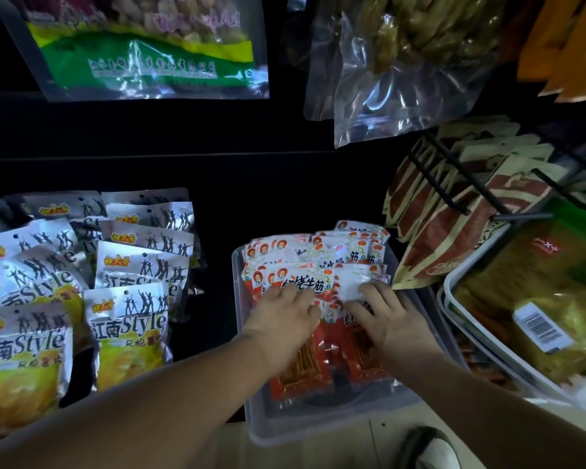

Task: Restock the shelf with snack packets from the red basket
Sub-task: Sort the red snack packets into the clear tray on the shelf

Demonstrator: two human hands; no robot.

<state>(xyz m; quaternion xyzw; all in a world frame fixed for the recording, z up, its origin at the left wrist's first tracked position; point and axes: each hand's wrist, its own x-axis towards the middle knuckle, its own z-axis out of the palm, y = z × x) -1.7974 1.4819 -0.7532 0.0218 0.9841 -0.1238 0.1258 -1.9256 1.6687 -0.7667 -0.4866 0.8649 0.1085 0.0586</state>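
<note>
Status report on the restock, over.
Left hand and right hand resting on red snack packets in the clear bin. Nothing lifted. Nothing in the way.

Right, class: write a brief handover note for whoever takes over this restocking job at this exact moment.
Left hand: fingers flat on the front red-and-white snack packets, gripping nothing that I can see.
Right hand: beside it, fingers spread on the same packets.
Packets: in rows inside the clear plastic bin on the shelf, with the front ones lying flatter.
Red basket: not in view.
Done: the bin already holds many packets.
Left: probably settle the front row, then fetch more from the basket if any remain.
</note>
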